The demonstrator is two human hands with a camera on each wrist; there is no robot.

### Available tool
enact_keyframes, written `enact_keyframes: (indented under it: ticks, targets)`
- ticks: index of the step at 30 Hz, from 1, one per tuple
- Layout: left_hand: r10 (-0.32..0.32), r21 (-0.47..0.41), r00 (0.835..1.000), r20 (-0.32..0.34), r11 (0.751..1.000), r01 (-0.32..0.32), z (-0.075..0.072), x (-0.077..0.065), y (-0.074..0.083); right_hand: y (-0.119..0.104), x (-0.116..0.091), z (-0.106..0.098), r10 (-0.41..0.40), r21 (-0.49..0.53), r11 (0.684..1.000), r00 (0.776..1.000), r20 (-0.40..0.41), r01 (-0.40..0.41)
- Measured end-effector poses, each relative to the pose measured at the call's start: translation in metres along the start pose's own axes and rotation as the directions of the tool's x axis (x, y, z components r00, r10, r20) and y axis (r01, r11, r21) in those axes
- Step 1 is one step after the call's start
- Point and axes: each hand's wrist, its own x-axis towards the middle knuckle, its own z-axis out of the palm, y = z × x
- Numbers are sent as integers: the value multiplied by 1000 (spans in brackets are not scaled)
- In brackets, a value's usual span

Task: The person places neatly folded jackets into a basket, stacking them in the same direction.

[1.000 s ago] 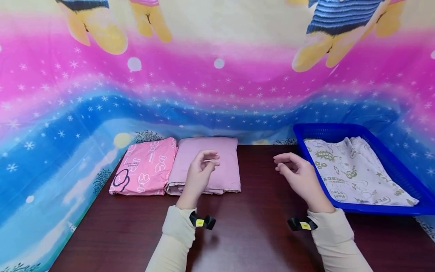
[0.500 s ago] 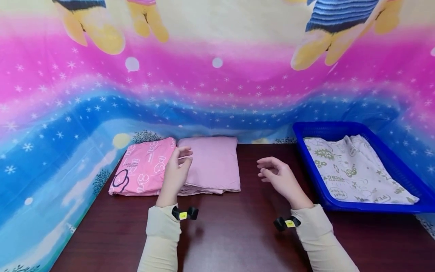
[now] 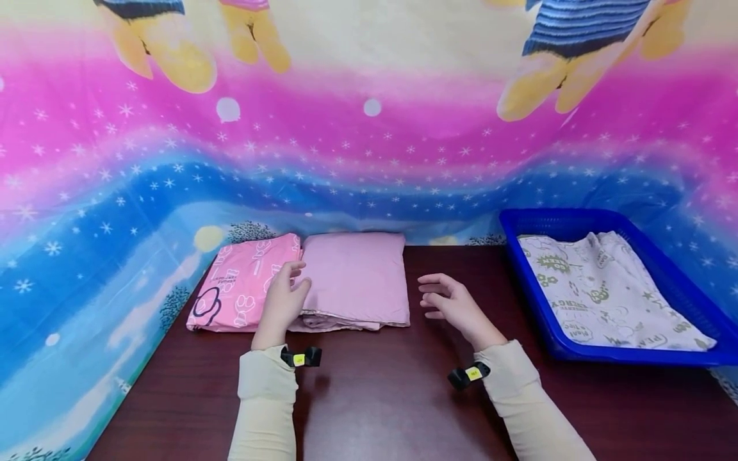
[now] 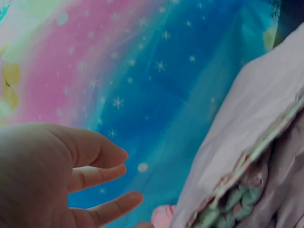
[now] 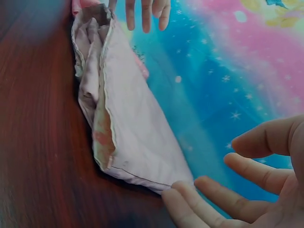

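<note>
A folded mauve cloth (image 3: pixel 357 275) lies on the dark table between my two hands. Its layered edge shows a greenish lining in the left wrist view. My left hand (image 3: pixel 282 301) hovers near its left side, over the border with a folded pink printed cloth (image 3: pixel 236 282); fingers are loosely bent and hold nothing. Off the right side of the mauve cloth is my right hand (image 3: pixel 458 310), its fingers spread and holding nothing. In the right wrist view the fingertips (image 5: pixel 178 194) overlap the cloth's near corner; whether they touch it I cannot tell.
A blue plastic basket (image 3: pixel 530 301) stands at the right with a white cloth (image 3: pixel 605 294) printed in green lying in it. Behind the table (image 3: pixel 380 397) hangs a colourful patterned curtain (image 3: pixel 346 141), which also closes off both sides.
Both hands have moved left. The left has gone from above the mauve cloth to its left side; the right has come away from the basket towards the mauve cloth and lowered slightly.
</note>
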Motion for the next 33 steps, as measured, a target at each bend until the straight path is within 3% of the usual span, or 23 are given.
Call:
enact_keyframes:
  ticks: [9,20,33]
  targets:
    - [-55,58,997,49,997,52,0,2,-12,6,12,13,88,62,994,994,56,-92]
    - [-56,156,996,71,987,44,5,3,-20,12,23,25,142,152,977,988,66,-150]
    - [-78,142,989,124,988,60,20,6,-30,23,35,30,177,251,949,981,82,-193]
